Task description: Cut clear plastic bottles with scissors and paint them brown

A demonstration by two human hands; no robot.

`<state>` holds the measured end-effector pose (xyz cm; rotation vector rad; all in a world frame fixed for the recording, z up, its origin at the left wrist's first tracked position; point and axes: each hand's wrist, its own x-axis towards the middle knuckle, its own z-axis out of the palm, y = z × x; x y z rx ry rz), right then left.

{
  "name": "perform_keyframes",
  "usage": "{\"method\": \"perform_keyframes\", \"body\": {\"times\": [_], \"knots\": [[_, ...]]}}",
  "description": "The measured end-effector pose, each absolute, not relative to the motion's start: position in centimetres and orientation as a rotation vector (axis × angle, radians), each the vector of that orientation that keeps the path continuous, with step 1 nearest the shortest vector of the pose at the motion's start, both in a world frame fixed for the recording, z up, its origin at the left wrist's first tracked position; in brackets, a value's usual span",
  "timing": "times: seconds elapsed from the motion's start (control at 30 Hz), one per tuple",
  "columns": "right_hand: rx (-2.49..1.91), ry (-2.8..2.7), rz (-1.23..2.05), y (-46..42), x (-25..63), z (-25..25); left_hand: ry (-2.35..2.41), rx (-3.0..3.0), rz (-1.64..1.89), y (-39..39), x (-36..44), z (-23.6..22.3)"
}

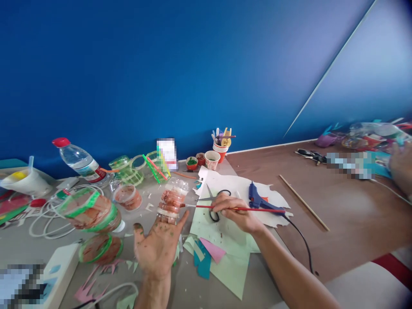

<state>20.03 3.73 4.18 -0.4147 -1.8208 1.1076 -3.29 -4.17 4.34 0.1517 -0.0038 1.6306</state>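
My left hand (157, 246), palm up and specked with paint, bears a cut clear plastic bottle piece (172, 201) on its middle fingers, which seem to be inside it. The thumb and little finger stick out at the sides. Reddish-brown paint covers part of the plastic. My right hand (236, 210) pinches a paintbrush (201, 206) with a long red handle, its bristles touching or very near the painted side of the bottle piece. Beneath the right hand lie scissors (215, 214) with black handles, on white paper (206, 225). A blue glue gun (257, 199) rests just beyond.
Paint cups (192, 163) and a cup of tools (220, 150) stand by the wall. At left are a water bottle (82, 161), painted plastic pieces (90, 210) and a white cable (41, 231). A wooden stick (304, 201) lies right; another person's hand (401, 165) shows at the far right.
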Motion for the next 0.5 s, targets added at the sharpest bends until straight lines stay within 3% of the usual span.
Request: {"method": "perform_keyframes", "body": {"times": [0.5], "knots": [[-0.436, -1.736, 1.172, 4.16, 20.65, 4.15, 0.048, 0.143, 1.644, -4.1, -3.09, 4.35]]}}
